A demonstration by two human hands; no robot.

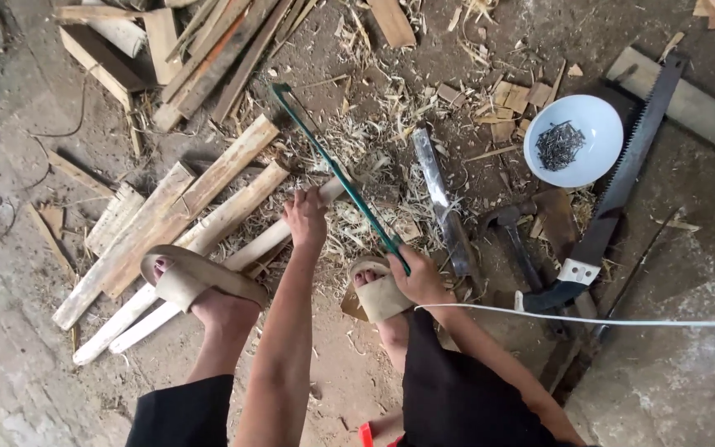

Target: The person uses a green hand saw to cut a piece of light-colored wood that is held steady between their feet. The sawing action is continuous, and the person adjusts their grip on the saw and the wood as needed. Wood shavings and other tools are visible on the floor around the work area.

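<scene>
right hand grips a green hacksaw, left hand clasps the wooden stick it crosses.

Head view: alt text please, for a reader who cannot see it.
The right hand grips a green saw laid across a pale stick that the left hand holds. A bowl of nails sits nearby.

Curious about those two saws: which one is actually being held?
The slim green-framed saw, its handle gripped by the right hand. The big dark toothed saw lies untouched beside the white bowl.
</scene>
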